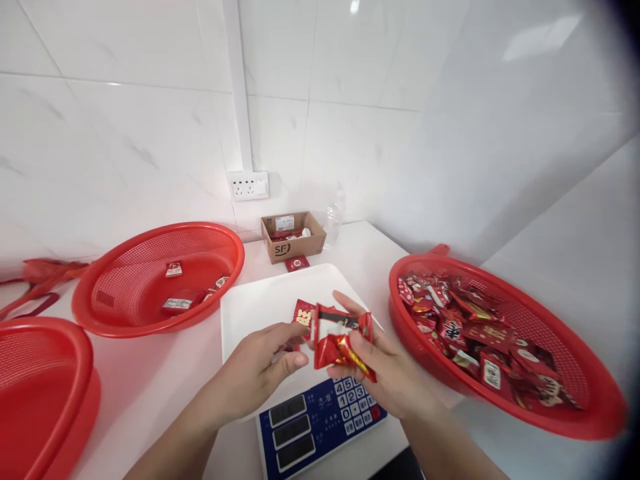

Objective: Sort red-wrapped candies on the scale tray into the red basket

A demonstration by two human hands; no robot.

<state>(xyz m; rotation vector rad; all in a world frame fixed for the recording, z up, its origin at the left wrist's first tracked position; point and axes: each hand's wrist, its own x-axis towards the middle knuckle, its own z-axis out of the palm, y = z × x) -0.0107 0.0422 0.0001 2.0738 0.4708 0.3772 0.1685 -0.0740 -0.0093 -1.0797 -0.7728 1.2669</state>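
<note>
Over the digital scale (300,427), my right hand (385,353) is closed around red, glossy snack packets (343,337), one with gold on it. They overlap, so I cannot count them. Beside them is my left hand (260,363), its thumb and fingers apart, the fingertips close to the packets' left edge. Nothing shows in its grasp. On the scale's white tray (250,307), a red packet with gold characters (303,312) lies partly hidden behind my hands.
To the right stands a red basket (580,360) full of red packets. At left are another red basket (150,247) with several packets and a third red basket (45,333), cut off by the frame. A small cardboard box (295,250) and a flat red packet (297,263) are behind the tray.
</note>
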